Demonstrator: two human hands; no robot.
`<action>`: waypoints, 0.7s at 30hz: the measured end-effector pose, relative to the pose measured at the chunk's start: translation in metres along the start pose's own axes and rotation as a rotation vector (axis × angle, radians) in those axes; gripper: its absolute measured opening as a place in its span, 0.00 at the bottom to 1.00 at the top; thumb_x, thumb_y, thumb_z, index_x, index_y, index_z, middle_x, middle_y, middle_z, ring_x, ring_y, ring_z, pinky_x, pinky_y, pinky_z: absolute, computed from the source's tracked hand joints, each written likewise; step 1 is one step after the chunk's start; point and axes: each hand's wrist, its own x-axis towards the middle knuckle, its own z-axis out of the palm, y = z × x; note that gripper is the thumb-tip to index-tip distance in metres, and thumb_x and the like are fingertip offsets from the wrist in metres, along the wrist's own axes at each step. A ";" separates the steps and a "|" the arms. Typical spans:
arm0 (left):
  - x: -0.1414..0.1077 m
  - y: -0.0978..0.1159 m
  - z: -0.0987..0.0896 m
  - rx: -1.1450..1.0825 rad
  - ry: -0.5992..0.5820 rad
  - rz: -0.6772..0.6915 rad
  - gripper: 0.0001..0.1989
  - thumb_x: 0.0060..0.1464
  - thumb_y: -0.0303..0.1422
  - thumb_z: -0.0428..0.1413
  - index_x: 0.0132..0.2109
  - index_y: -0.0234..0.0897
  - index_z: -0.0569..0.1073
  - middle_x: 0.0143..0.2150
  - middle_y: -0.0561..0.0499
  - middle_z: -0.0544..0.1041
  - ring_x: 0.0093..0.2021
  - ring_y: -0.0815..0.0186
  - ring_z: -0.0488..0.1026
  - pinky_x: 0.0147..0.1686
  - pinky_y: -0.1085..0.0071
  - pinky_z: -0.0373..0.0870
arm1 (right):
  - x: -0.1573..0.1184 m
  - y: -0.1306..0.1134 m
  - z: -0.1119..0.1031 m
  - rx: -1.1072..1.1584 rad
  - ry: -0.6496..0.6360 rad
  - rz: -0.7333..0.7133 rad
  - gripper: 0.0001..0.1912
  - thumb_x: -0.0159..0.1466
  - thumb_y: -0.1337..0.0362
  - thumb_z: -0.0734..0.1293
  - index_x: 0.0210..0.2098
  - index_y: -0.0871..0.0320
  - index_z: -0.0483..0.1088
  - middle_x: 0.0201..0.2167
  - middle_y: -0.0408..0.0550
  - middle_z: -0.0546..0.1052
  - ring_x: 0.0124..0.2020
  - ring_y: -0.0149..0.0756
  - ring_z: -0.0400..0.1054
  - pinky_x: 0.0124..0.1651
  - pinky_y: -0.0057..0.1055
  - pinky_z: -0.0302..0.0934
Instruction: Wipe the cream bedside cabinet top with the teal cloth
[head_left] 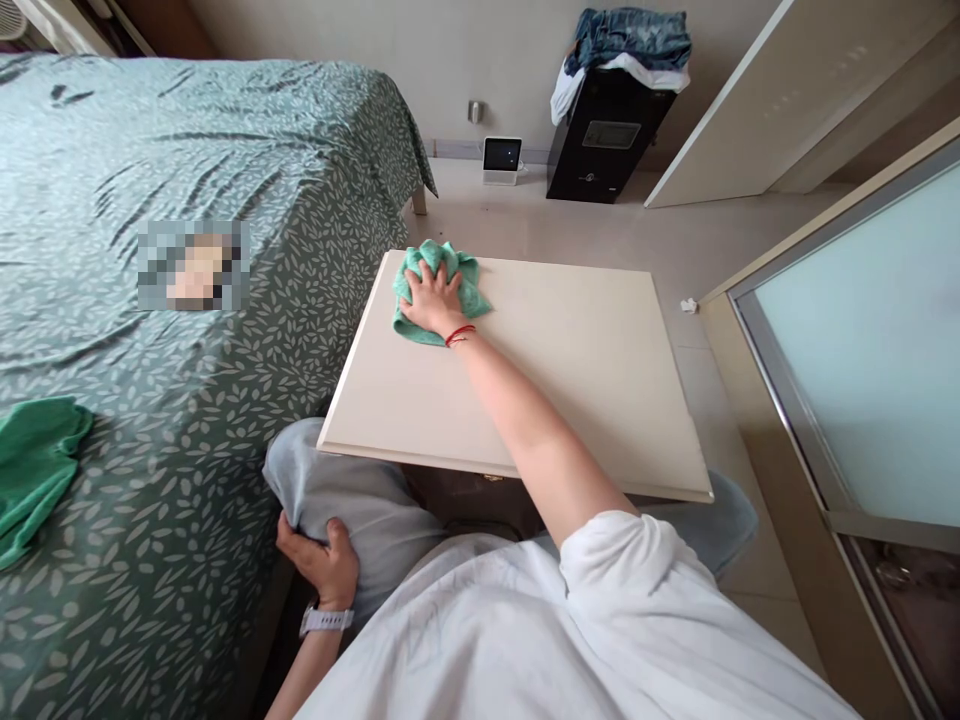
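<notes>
"So, where exactly is the green cloth?"

"At the far left corner of the table, reaching the far edge and just in from the left one. It lies directly under the right hand, bunched around the fingers, with a loose flap pointing right."

"Is that hand gripping it?"

"Hardly: the palm is down and the fingers are spread open over it, pressing from above."

"How would you work it well?"

"I'd smooth those folds out, since a flatter pad should touch more of the surface. Even pressure through the palm seems better than pushing with the fingertips. By that corner, short passes along the edges ought to stop the cloth slipping over the side."

"And the left hand?"

"Off the surface, beyond the near left corner, resting loosely open on the jeans at the left knee. I see nothing in it, and it's well apart from the cloth. Laying it on the near edge might help if the table wobbles."

"What about the darker cloth?"

"That's on the bed, left of the table, and neither hand touches it."
</notes>
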 end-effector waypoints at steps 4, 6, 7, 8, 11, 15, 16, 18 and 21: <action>0.001 0.002 0.000 -0.006 0.003 0.015 0.51 0.57 0.52 0.61 0.78 0.24 0.63 0.76 0.18 0.67 0.82 0.27 0.64 0.85 0.28 0.59 | -0.009 -0.035 -0.001 -0.009 -0.112 -0.110 0.41 0.83 0.57 0.63 0.91 0.64 0.61 0.96 0.68 0.50 0.94 0.81 0.42 0.89 0.84 0.38; 0.001 0.003 0.001 -0.007 0.003 0.025 0.51 0.57 0.51 0.61 0.78 0.23 0.63 0.76 0.17 0.67 0.82 0.26 0.64 0.85 0.27 0.58 | -0.020 -0.040 -0.001 -0.009 -0.164 -0.208 0.41 0.84 0.57 0.64 0.92 0.63 0.60 0.96 0.65 0.49 0.94 0.80 0.40 0.90 0.82 0.37; 0.002 0.004 0.001 -0.006 0.001 0.030 0.51 0.57 0.51 0.61 0.78 0.22 0.63 0.76 0.16 0.67 0.82 0.26 0.64 0.85 0.27 0.58 | -0.026 -0.040 -0.001 -0.007 -0.184 -0.264 0.41 0.84 0.57 0.64 0.92 0.62 0.60 0.96 0.64 0.49 0.94 0.79 0.40 0.90 0.81 0.36; 0.002 0.005 0.001 -0.006 -0.004 0.031 0.51 0.57 0.51 0.61 0.78 0.21 0.63 0.76 0.16 0.67 0.82 0.26 0.64 0.85 0.27 0.58 | -0.032 -0.038 -0.001 -0.002 -0.200 -0.322 0.41 0.83 0.57 0.65 0.92 0.60 0.61 0.96 0.63 0.50 0.94 0.78 0.41 0.91 0.80 0.36; 0.003 0.007 0.001 -0.007 -0.006 0.015 0.52 0.57 0.51 0.61 0.78 0.21 0.63 0.76 0.16 0.67 0.82 0.27 0.64 0.85 0.28 0.58 | -0.050 -0.018 -0.004 -0.002 -0.231 -0.440 0.40 0.82 0.58 0.67 0.91 0.56 0.65 0.96 0.59 0.54 0.93 0.77 0.46 0.91 0.77 0.37; 0.004 0.010 0.002 -0.003 -0.012 0.002 0.55 0.56 0.51 0.61 0.79 0.15 0.61 0.76 0.13 0.66 0.83 0.26 0.62 0.85 0.29 0.58 | -0.072 0.035 -0.019 -0.037 -0.207 -0.308 0.41 0.82 0.57 0.66 0.92 0.55 0.63 0.96 0.58 0.54 0.93 0.76 0.48 0.91 0.76 0.40; 0.004 0.011 0.002 -0.003 -0.015 0.003 0.55 0.57 0.51 0.61 0.79 0.15 0.61 0.76 0.13 0.66 0.83 0.27 0.62 0.85 0.30 0.57 | -0.078 0.052 -0.024 -0.044 -0.188 -0.241 0.41 0.83 0.56 0.66 0.92 0.56 0.63 0.96 0.58 0.53 0.92 0.76 0.48 0.91 0.76 0.40; 0.005 0.013 0.003 -0.007 -0.014 0.004 0.54 0.57 0.51 0.61 0.79 0.16 0.62 0.77 0.14 0.66 0.83 0.28 0.62 0.86 0.31 0.57 | -0.092 0.089 -0.036 -0.064 -0.142 -0.094 0.42 0.83 0.55 0.64 0.92 0.56 0.62 0.96 0.60 0.54 0.92 0.77 0.50 0.90 0.77 0.43; 0.005 0.013 0.003 -0.015 -0.013 0.011 0.53 0.57 0.51 0.61 0.79 0.18 0.62 0.77 0.14 0.66 0.83 0.28 0.62 0.86 0.31 0.57 | -0.121 0.148 -0.051 -0.096 -0.052 0.134 0.42 0.82 0.53 0.61 0.92 0.57 0.63 0.95 0.63 0.56 0.90 0.77 0.54 0.88 0.79 0.48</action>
